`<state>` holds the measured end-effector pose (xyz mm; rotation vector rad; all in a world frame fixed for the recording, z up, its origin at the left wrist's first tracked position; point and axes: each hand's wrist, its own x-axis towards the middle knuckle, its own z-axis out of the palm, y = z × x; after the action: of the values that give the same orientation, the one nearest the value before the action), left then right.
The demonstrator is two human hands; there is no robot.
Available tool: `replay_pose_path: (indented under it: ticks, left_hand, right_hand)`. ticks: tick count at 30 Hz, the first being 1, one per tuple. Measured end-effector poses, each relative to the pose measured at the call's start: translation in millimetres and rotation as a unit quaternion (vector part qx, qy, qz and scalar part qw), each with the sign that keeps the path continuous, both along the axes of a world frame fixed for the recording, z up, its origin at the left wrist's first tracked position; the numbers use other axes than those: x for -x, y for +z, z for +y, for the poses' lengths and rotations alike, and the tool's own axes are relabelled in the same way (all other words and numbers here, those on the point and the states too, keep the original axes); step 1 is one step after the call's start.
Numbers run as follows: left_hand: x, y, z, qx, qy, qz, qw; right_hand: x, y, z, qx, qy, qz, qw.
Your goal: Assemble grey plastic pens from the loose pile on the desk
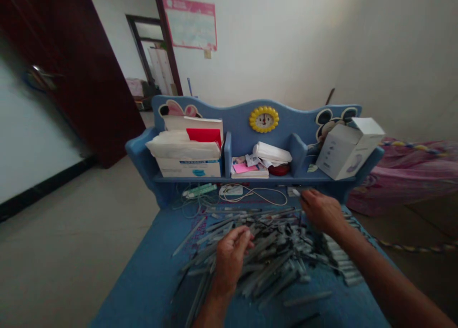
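A wide heap of several grey pens and pen parts (pixel 272 256) covers the blue desk top (pixel 150 280). My left hand (pixel 231 256) rests on the near side of the heap with its fingers curled together on a pen piece. My right hand (pixel 320 211) reaches to the heap's far right edge. Its fingers are pinched on a thin dark pen that points down into the heap.
The blue shelf (pixel 250 177) at the desk's back holds a white box with a red book (pixel 189 149), papers, a white carton (pixel 347 149) and a yellow clock (pixel 264 119). White cables (pixel 250 192) lie under the shelf. An open dark door (pixel 82 79) stands on the left and pink bedding (pixel 411 175) lies on the right.
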<state>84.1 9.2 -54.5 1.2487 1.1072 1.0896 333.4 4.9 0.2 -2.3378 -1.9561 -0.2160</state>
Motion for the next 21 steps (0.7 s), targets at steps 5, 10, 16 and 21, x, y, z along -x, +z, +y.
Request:
replay_pose_path:
  ticks: [5, 10, 16, 21]
  left_hand:
    - [9, -4.8, 9, -0.025, 0.103, -0.004, 0.994]
    - [20, -13.2, 15, -0.032, 0.159, 0.0, 0.987]
    - [29, -14.2, 20, -0.023, 0.2, -0.026, 0.979]
    - [33, -8.5, 22, -0.03, 0.251, -0.057, 0.966]
  right_hand:
    - [-44, -22.9, 31, 0.115, -0.013, -0.065, 0.991]
    - [-60, -46.3, 52, 0.161, -0.023, -0.081, 0.983]
    - [-50, -48.0, 43, 0.13, -0.01, -0.081, 0.988]
    - [-11, -46.9, 16, 0.103, 0.042, -0.041, 0.993]
